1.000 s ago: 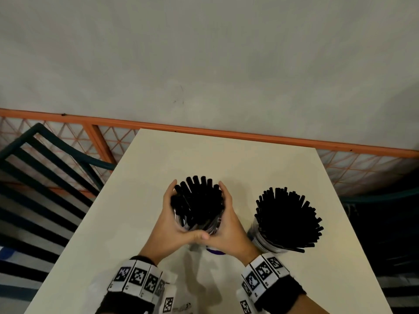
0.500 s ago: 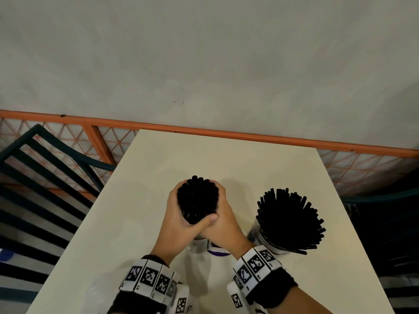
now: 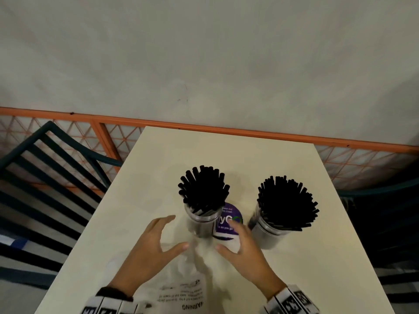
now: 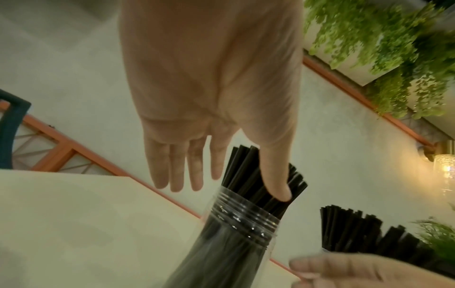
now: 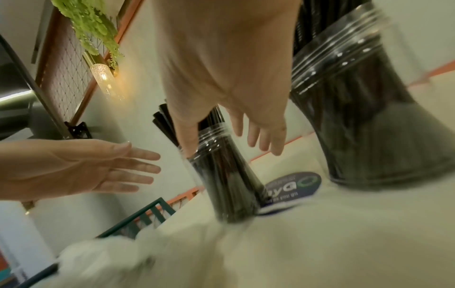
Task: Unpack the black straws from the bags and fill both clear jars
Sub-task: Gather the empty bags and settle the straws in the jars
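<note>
Two light, tippy jars (image 3: pixel 203 223) of straws (image 3: pixel 204 189): we'd grip their walls; our hands (image 3: pixel 156 243) hover spread, holding nothing.

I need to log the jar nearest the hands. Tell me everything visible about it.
The nearer clear jar is see-through plastic by its look, with a ridged, threaded neck and no lid. It stands upright on the cream table, packed with black straws that fan out above its rim. A purple round sticker shows just behind it. Neither open hand touches it.
</note>
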### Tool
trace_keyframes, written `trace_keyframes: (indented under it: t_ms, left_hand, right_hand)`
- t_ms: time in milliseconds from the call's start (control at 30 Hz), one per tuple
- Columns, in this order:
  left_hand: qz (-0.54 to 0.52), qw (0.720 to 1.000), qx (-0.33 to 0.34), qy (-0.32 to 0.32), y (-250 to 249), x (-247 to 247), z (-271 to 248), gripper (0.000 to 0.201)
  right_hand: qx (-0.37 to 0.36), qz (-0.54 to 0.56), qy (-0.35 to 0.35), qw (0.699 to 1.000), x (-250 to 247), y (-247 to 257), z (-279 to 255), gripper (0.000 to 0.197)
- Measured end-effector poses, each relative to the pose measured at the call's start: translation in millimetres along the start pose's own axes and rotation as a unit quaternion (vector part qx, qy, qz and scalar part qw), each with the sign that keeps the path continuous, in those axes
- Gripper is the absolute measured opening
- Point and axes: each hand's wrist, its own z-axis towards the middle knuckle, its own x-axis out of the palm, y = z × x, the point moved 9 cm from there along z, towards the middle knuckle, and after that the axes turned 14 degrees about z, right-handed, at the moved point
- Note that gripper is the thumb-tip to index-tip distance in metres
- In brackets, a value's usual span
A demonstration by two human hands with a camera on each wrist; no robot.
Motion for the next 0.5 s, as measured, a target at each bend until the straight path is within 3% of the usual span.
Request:
trace_keyframes:
  t_ms: [100,167,267,300,400,500]
  left_hand:
    - [0.017,0.999,0.005,-0.03,11.9,-10.9,-37.3,0.037]
    - [0.026,0.998,0.011,-0.058,18.1,-17.2,-61.8,0.018]
    - [0.054,0.997,0.014,-0.058,29.7,-11.7,-95.3,0.013]
    - [0.067,0.997,0.01,-0.037,33.3,-4.0,-104.0,0.012]
    - [0.129,0.991,0.02,0.039,45.4,31.9,-128.4,0.059]
    - [0.241,0.966,0.045,0.083,51.7,66.6,-151.2,0.063]
  right_hand:
    - [-0.051,-0.071,0.018,0.996,18.8,1.3,-38.4,0.03]
    - [-0.123,-0.11,0.069,0.984,47.3,15.9,-64.3,0.031]
    - [-0.224,-0.162,0.175,0.945,100.7,31.7,-96.3,0.039]
    - [-0.227,-0.184,0.217,0.931,117.5,27.7,-104.1,0.047]
    - [-0.179,-0.312,0.307,0.881,148.4,-13.1,-116.1,0.078]
    - [-0.172,-0.381,0.314,0.853,151.7,-40.4,-126.3,0.078]
